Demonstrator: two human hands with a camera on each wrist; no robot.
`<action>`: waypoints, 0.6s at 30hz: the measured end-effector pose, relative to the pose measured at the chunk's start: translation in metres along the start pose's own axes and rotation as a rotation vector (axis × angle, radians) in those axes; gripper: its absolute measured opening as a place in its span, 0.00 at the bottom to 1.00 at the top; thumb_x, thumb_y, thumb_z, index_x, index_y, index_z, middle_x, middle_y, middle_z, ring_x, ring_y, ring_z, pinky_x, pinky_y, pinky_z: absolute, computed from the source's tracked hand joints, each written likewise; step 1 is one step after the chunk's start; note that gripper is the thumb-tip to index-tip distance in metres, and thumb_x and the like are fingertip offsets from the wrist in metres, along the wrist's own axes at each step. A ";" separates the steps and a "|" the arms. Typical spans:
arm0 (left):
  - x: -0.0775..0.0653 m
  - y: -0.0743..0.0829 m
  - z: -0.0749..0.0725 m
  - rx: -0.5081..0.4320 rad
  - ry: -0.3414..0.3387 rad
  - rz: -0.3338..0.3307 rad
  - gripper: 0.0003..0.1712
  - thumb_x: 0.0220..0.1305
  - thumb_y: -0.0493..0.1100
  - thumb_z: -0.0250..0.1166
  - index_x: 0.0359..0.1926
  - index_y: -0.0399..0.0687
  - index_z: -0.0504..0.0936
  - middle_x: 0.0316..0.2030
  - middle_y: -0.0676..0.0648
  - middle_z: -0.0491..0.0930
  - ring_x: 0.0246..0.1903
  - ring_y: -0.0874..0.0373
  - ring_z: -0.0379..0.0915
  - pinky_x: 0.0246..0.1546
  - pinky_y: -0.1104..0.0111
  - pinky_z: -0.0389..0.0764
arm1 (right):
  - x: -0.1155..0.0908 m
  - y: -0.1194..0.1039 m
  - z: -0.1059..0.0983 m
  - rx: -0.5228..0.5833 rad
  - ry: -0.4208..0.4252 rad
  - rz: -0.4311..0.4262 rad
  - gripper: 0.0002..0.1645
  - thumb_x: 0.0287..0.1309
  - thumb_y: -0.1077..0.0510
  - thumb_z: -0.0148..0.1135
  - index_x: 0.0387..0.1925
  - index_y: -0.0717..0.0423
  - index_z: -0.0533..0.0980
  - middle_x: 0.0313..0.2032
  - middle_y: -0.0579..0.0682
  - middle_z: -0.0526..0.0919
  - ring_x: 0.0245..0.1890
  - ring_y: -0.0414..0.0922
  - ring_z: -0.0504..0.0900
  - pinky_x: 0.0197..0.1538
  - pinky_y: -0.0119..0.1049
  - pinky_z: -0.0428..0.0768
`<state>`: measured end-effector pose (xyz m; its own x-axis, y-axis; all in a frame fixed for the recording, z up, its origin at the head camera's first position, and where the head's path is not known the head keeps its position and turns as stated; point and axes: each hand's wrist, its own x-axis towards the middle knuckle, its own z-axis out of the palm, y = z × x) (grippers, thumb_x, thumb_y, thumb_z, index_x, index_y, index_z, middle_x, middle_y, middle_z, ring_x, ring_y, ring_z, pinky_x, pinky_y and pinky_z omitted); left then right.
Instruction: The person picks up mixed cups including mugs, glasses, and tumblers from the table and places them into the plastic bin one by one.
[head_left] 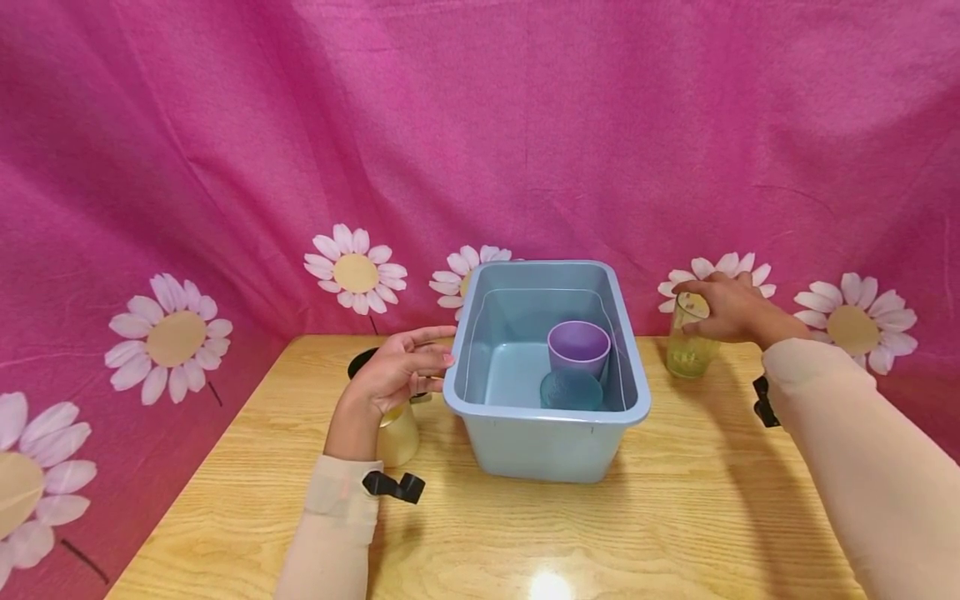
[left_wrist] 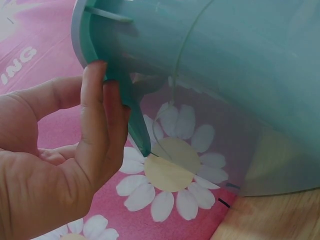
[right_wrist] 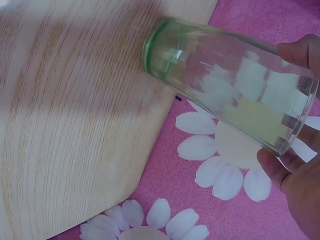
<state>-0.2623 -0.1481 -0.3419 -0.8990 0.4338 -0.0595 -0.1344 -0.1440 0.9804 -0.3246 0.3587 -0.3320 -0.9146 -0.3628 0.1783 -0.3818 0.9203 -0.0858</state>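
A tall clear yellow-green drinking glass (head_left: 689,337) stands at the right of the wooden table. My right hand (head_left: 731,307) grips it near its top; in the right wrist view, the thumb and fingers (right_wrist: 272,167) sit on either side of the rim of the glass (right_wrist: 225,85). A blue-grey plastic tub (head_left: 540,446) stands in the middle, holding a purple cup (head_left: 579,343) and a teal round piece (head_left: 572,390). My left hand (head_left: 401,367) is at the tub's left rim, its extended fingers (left_wrist: 95,110) touching the outer edge.
Below my left hand is a pale yellow cup (head_left: 399,437), partly hidden by the wrist. A black round item (head_left: 362,362) shows behind that hand. A pink cloth (head_left: 525,125) with daisies hangs behind the table (head_left: 465,542).
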 end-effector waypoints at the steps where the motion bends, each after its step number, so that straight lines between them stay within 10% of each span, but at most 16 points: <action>1: 0.000 0.000 0.000 0.001 0.000 0.000 0.32 0.68 0.28 0.61 0.72 0.35 0.66 0.43 0.46 0.84 0.35 0.56 0.86 0.37 0.65 0.87 | 0.000 0.000 0.000 0.003 -0.001 -0.002 0.37 0.51 0.50 0.73 0.62 0.60 0.77 0.53 0.75 0.76 0.51 0.70 0.72 0.46 0.62 0.67; 18: 0.000 -0.001 0.001 -0.004 -0.004 0.005 0.33 0.68 0.28 0.62 0.72 0.35 0.66 0.44 0.46 0.85 0.35 0.56 0.86 0.37 0.65 0.87 | 0.002 0.002 -0.023 -0.002 -0.008 -0.071 0.40 0.46 0.54 0.77 0.62 0.62 0.77 0.47 0.66 0.81 0.53 0.65 0.74 0.50 0.63 0.63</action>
<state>-0.2616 -0.1475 -0.3425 -0.8982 0.4362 -0.0538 -0.1316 -0.1500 0.9799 -0.3245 0.3631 -0.3090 -0.8863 -0.4285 0.1759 -0.4456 0.8923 -0.0716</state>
